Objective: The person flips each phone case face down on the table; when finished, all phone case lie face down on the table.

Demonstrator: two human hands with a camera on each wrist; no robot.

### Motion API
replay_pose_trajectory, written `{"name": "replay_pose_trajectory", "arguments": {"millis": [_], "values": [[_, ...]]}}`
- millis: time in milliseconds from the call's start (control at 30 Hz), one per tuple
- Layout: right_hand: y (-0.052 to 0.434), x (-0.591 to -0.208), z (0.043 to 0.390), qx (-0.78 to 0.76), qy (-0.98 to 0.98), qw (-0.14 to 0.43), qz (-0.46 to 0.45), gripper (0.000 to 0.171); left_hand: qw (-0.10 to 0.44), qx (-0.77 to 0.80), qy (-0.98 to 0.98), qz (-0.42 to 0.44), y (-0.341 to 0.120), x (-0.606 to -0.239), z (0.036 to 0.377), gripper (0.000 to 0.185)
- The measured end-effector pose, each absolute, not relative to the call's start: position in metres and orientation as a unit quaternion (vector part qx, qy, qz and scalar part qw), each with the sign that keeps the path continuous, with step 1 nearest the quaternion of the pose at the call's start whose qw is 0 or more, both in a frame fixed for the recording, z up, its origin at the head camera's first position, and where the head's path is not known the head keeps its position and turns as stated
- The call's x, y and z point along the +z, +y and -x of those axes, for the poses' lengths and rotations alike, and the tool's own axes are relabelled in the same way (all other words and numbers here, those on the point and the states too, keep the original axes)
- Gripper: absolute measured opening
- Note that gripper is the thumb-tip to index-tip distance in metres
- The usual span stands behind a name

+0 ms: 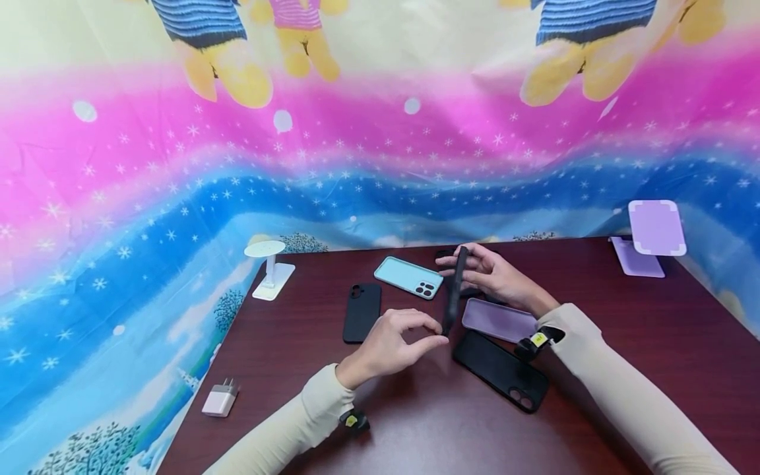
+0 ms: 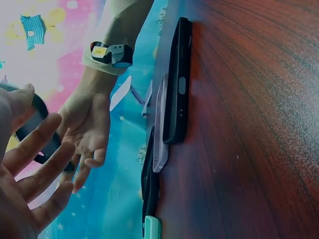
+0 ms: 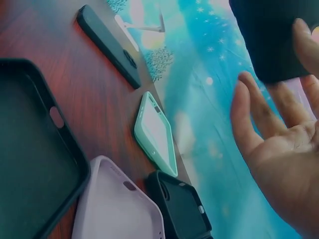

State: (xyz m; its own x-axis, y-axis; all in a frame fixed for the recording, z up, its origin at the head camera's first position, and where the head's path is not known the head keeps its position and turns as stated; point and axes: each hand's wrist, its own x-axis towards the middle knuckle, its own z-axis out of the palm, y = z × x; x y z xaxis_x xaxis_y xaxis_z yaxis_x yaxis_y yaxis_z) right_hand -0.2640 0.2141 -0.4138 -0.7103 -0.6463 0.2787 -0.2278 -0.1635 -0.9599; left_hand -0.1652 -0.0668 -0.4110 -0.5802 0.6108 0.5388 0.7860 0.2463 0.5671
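A thin black phone case (image 1: 456,290) is held up on edge over the table, between both hands. My left hand (image 1: 394,343) pinches its lower end between thumb and fingers. At the upper end, my right hand (image 1: 493,274) grips it, some fingers spread behind. The right wrist view shows the case's flat dark face (image 3: 274,40) against the fingers of the right hand (image 3: 284,134). In the left wrist view, the case (image 2: 37,127) is partly covered by the left hand (image 2: 30,184).
Below the hands lie a large black case (image 1: 501,373), a purple case (image 1: 499,320), a mint case (image 1: 408,277) and a black case or phone (image 1: 362,313). Another black case (image 3: 182,204) is behind. White stand (image 1: 270,270), purple stand (image 1: 656,227) and charger (image 1: 220,399) stand further out.
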Motion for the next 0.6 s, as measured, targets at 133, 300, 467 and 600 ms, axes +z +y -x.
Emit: {"name": "replay_pose_trajectory", "arguments": {"millis": [133, 300, 467, 600], "values": [[0.2126, -0.4138, 0.2625, -0.688, 0.617, 0.182, 0.335, 0.041, 0.095, -0.432, -0.791, 0.422, -0.0661, -0.4104, 0.1640, 0.022], [0.2121, -0.4120, 0.2586, -0.673, 0.650, 0.185, 0.301, 0.055, 0.081, -0.459, -0.802, 0.373, -0.0663, -0.4100, 0.1616, 0.086], [0.2142, -0.4104, 0.2564, -0.666, 0.652, 0.203, 0.300, 0.065, 0.079, -0.449, -0.813, 0.362, -0.0682, -0.4096, 0.1595, 0.114], [0.2165, -0.4115, 0.2571, -0.666, 0.642, 0.216, 0.311, 0.064, 0.086, -0.431, -0.822, 0.362, -0.0700, -0.4104, 0.1578, 0.106]]}}
